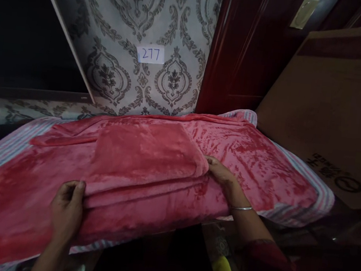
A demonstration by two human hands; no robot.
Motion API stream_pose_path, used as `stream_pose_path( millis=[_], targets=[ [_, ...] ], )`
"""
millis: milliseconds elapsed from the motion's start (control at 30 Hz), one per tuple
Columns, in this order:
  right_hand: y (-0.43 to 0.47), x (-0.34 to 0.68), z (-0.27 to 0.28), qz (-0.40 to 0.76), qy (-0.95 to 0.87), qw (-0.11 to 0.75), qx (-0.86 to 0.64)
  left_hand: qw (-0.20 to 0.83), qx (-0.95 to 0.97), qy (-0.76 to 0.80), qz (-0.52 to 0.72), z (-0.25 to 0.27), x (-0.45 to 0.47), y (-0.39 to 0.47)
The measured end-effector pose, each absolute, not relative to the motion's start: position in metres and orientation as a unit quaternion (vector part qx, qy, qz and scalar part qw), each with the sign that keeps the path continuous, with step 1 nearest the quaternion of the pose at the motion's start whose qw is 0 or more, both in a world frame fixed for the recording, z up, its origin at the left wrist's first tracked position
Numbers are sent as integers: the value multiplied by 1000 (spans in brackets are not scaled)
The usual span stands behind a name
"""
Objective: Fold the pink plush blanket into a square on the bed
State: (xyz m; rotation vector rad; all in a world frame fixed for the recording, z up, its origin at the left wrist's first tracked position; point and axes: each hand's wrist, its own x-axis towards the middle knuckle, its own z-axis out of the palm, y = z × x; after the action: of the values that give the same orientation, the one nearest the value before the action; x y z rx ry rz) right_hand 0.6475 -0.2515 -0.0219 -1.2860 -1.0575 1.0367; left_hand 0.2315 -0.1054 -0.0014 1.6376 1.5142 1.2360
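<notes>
A folded piece of coral-pink plush fabric (146,149) lies in stacked layers on a larger pink plush blanket (243,155). Whether the folded piece is a garment or a small blanket, I cannot tell. At its front left corner, my left hand (68,207) is closed, with thumb and fingertips pinching the edge. My right hand (220,171), a bangle on its wrist, pinches the right edge of the same piece; its fingertips are partly hidden by the fabric. Loose folds sag along the near side between the two hands.
Under the blanket, a striped sheet (301,216) shows at the edges. A large cardboard box (343,110) stands at right, and a dark screen (33,27) at left. Behind are patterned wallpaper (180,22) with a "277" label (151,54) and a dark red door (242,47).
</notes>
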Motion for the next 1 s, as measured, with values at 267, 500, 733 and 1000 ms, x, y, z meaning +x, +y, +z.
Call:
stream_pose_path(
  millis=[267, 500, 733, 1000],
  targets=[
    [-265, 656, -25, 455, -404, 598, -522, 314, 591, 574, 472, -3, 232, -105],
    [-275, 609, -21, 214, -492, 500, -680, 284, 603, 595, 450, -1, 232, -105],
    [-254, 525, -13, -18, -552, 212, -806, 263, 614, 600, 441, -5, 232, -103],
    [-253, 526, -20, -15, -559, 196, -805, 273, 609, 604, 437, -6, 230, -101]
  ],
)
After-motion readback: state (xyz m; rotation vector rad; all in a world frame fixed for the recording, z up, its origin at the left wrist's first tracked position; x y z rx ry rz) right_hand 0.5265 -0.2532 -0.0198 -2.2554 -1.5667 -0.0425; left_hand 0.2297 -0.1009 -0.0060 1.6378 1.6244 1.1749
